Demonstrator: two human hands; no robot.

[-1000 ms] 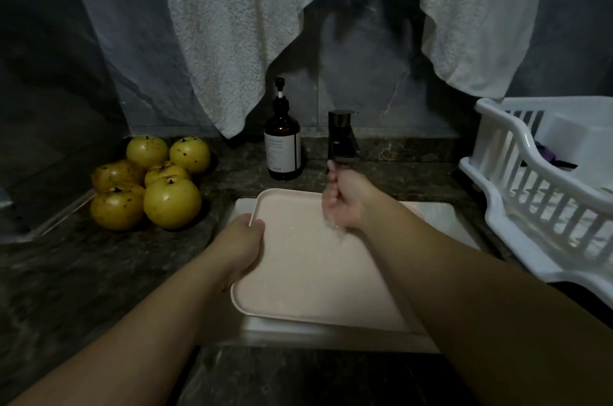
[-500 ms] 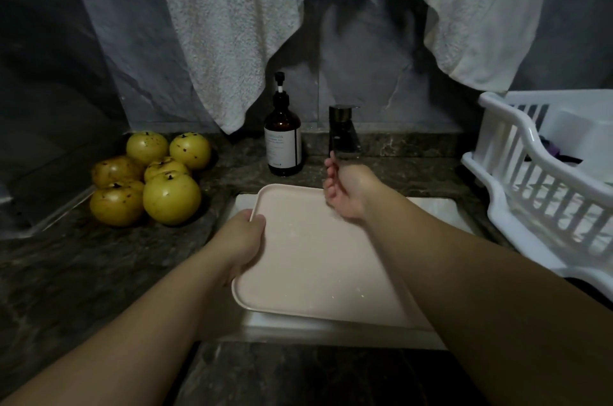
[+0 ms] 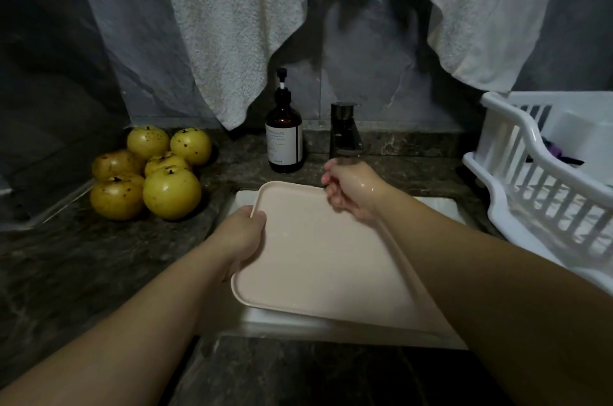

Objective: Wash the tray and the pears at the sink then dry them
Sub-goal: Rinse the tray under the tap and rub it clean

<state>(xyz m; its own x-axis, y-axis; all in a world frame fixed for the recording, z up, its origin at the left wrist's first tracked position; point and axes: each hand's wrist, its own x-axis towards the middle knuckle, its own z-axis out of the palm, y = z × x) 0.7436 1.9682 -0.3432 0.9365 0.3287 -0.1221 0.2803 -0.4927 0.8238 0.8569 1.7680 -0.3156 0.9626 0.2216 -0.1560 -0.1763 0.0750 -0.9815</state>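
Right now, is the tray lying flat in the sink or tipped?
Tipped. The tray is held over the sink: the left hand grips its left rim, and it slants across the basin rather than lying flat.

The scene is dim, lit from somewhere near the camera, so the forearms and the pale tray (image 3: 325, 259) catch the most light while the wall to the left of the left hand (image 3: 240, 234) sinks into near black. A soft shadow (head-shaped) falls on the wall beyond the right hand (image 3: 351, 191), between the hanging towels (image 3: 238, 24). Small wet glints show on that hand, whose fingertips are slightly blurred. Straight lines bow outward toward the frame edges, notably the white rack (image 3: 544, 180) to its right.
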